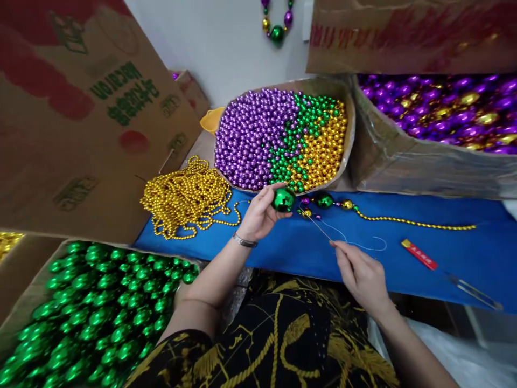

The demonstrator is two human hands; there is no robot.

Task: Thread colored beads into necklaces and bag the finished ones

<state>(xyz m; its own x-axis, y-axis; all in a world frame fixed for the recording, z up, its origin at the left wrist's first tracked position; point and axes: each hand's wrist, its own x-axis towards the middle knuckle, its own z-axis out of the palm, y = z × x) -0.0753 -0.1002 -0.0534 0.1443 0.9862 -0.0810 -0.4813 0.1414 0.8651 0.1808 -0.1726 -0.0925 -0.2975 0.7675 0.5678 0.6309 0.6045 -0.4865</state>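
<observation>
My left hand (262, 213) has its fingers closed round a large shiny green bead (283, 199), just in front of the container of small beads. In my right hand (359, 272) a long thin needle (321, 229) is pinched, its far end reaching a small gold bead (307, 213) close to the green one. Pale thread (363, 247) curls over the blue cloth beside the needle. Behind it lies a strung row with another green bead (325, 200), a gold bead (347, 205) and a gold bead chain (416, 222) stretching right.
A container (350, 137) holds small purple, green and gold beads. Gold bead chain (183, 196) is heaped at left. Large green beads (109, 307) fill a box at lower left; purple and gold ones (440, 110) fill another. A red-handled tool (420, 254) lies on the blue cloth (388, 269).
</observation>
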